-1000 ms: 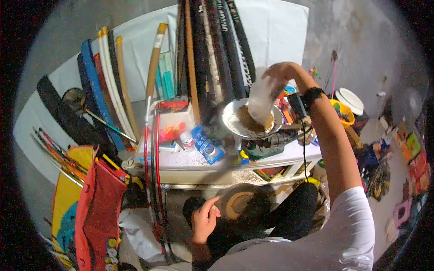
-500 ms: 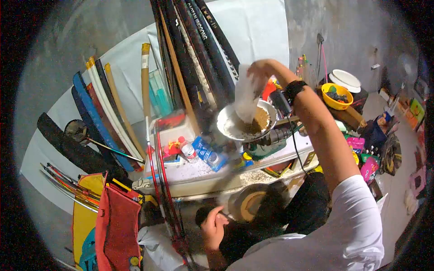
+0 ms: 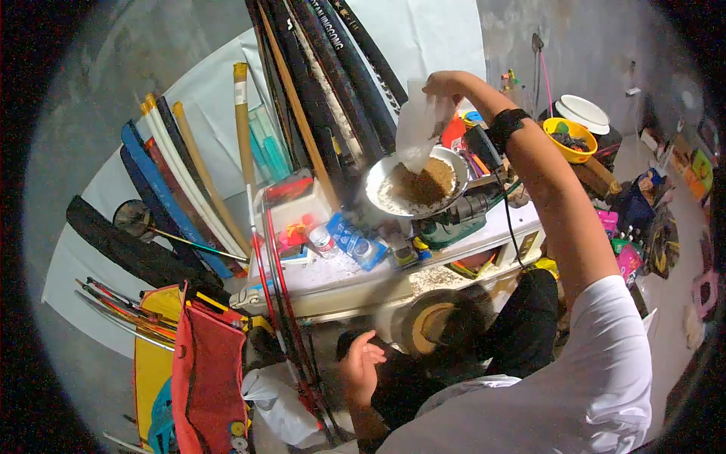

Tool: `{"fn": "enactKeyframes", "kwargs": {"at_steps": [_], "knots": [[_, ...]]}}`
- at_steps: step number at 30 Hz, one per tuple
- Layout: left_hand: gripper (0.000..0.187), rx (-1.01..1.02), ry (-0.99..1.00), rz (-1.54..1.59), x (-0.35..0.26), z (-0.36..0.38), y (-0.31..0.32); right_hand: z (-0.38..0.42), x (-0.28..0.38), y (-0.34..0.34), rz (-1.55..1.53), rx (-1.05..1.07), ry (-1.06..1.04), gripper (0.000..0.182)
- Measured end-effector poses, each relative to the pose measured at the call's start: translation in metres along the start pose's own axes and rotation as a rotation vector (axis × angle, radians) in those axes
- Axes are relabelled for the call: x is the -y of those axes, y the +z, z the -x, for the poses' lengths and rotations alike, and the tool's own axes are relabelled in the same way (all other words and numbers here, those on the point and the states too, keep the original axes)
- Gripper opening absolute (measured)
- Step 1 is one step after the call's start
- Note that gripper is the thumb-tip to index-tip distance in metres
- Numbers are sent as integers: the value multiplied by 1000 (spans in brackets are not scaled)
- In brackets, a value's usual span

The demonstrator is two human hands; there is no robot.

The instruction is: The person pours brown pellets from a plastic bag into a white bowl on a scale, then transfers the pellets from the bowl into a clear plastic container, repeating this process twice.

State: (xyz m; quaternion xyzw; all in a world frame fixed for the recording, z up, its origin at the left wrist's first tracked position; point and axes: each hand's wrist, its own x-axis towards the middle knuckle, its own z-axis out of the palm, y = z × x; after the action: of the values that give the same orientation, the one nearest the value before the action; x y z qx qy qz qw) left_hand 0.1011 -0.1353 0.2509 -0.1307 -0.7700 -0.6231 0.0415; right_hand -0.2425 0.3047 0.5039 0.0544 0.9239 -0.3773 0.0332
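High over the table, my right hand (image 3: 443,85) is closed on the top of a translucent plastic bag (image 3: 417,125). The bag hangs upside down, its lower end just above a round, pale bowl (image 3: 378,198). Brown crumbly grain (image 3: 432,181) is heaped in the bowl, with whitish bits round it. Under the bowl is a green device (image 3: 454,229), partly hidden. My left hand (image 3: 363,362) is low by my dark-clothed lap, its fingers loosely bent and apart, with nothing visible in them.
Left of the bowl are a blue packet (image 3: 357,242), a small bottle (image 3: 323,240) and a white box (image 3: 306,208). Red rods (image 3: 276,303) lean against the table's front. Long rod cases (image 3: 340,83) stand behind. A yellow basin (image 3: 569,144) is at right.
My right hand and the bag have risen, and the brown heap in the bowl looks larger. My left hand's fingers have loosened a little. The whole view has shifted slightly.
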Motion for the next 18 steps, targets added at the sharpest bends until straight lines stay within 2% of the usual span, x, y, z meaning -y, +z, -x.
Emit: {"fn": "enactKeyframes", "kwargs": {"at_steps": [1, 5, 7, 10, 12, 14, 18], "knots": [[28, 5, -3, 11, 6, 1, 0, 1, 2, -1, 215, -19, -28, 37], [29, -11, -32, 65, 14, 1, 1, -3, 11, -4, 212, 51, 13, 38], [29, -5, -43, 51, 12, 1, -1, 31, 28, -3, 403, 61, -29, 39], [28, -4, -4, 22, 10, 2, 0, 48, 30, 10, 323, -36, -69, 38], [28, -3, 44, -1, 7, 3, 0, 41, 27, 15, 320, -16, -50, 37], [28, -11, 13, -26, 1, 3, 1, 44, 29, 17, 635, -73, -179, 37], [28, -13, 24, -14, 9, 3, 1, 44, 23, 19, 688, -50, -276, 36]]}}
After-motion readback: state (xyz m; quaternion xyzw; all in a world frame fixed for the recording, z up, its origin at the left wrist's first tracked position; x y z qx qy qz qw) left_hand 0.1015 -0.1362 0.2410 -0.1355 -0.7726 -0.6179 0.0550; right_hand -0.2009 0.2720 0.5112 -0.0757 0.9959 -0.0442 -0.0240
